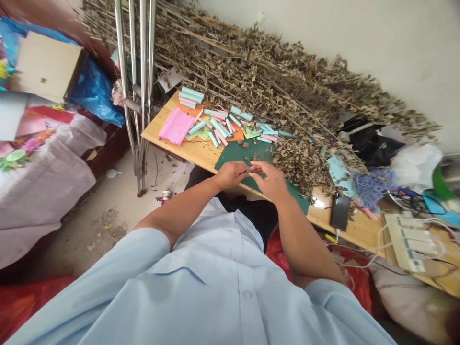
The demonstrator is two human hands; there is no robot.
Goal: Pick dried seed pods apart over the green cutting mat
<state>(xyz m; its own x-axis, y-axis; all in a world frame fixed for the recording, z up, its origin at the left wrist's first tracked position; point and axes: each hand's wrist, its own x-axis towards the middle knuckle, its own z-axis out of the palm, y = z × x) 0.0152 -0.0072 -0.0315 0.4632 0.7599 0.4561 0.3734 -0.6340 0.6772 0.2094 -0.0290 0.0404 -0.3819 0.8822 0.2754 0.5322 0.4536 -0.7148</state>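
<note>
My left hand [230, 174] and my right hand [272, 181] meet over the near edge of a dark green sheet [251, 152] on the wooden table [187, 148]. Both are closed in a pinch on a small dark thing [249, 170] between the fingertips, too small to name. Beyond them lie several rolled paper tubes [219, 125] in teal and pink, on orange and light green sheets. A stack of pink paper [177, 125] lies at the table's left end. A heap of dried leafy branches [273, 81] covers the back of the table.
A black phone [339, 211] lies right of my right hand, near a white power strip [409, 242] with cables. Metal crutches [138, 91] lean at the table's left corner. A bed with a pale cover [46, 182] stands left. Purple yarn [373, 184] and bags sit at right.
</note>
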